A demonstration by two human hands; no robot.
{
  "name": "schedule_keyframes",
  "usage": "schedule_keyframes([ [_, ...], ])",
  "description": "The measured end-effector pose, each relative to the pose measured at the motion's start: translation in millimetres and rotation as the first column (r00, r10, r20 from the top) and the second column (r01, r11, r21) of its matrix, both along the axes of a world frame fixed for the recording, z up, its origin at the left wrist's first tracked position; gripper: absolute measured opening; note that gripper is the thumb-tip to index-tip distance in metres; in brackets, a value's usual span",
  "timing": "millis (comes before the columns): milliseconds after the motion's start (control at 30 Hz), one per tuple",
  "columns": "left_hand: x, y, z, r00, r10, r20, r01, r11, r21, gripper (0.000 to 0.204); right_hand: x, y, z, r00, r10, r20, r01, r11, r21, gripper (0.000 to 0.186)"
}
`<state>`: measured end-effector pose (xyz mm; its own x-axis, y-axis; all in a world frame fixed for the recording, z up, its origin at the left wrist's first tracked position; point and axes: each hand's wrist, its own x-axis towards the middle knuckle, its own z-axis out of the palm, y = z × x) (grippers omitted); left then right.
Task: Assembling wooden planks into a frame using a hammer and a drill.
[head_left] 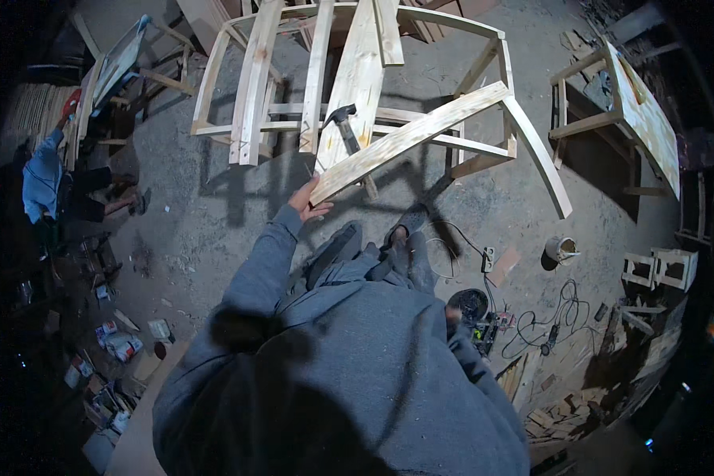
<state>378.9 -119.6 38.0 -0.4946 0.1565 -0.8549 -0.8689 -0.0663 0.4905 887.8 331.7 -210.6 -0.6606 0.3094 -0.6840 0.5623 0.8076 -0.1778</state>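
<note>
My left hand grips the near end of a pale wooden board, its fingers under the end. The board slants away to the right, its far end by the corner of a wooden frame. A claw hammer rests on a wide plank, with the board crossing over its handle. My right hand is low by my right side, mostly hidden by the sleeve. Its fingers do not show. A dark round object is next to it.
Several long planks lie across the frame. Another wooden frame with a panel stands at right. A power strip, cables, a bucket and wood offcuts are on the floor. A person sits at far left.
</note>
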Motion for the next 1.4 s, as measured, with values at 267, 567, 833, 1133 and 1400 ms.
schedule_keyframes([
  [267,-19,-12,10,0.979,-0.189,0.069,0.178,0.973,0.149,0.066,45,-145,37,0.52,-0.842,0.146,0.711,0.331,-0.621,0.042],
  [567,-52,-23,6,0.989,-0.076,0.125,0.032,0.946,0.321,0.045,-8,-178,72,0.761,-0.607,-0.228,0.549,0.79,-0.272,0.036],
  [833,-78,-19,50,0.991,0.005,0.137,-0.04,0.965,0.257,0.039,2,-114,137,0.117,-0.953,0.279,0.846,-0.052,-0.531,0.03],
  [1133,-54,6,71,0.963,0.064,0.262,-0.137,0.954,0.268,0.034,1,-95,130,0.122,-0.971,0.204,0.824,-0.015,-0.567,0.029],
  [1400,-34,10,35,0.945,0.167,0.28,-0.269,0.884,0.382,0.031,49,-103,29,0.541,-0.841,-0.015,0.74,0.485,-0.466,0.03],
])
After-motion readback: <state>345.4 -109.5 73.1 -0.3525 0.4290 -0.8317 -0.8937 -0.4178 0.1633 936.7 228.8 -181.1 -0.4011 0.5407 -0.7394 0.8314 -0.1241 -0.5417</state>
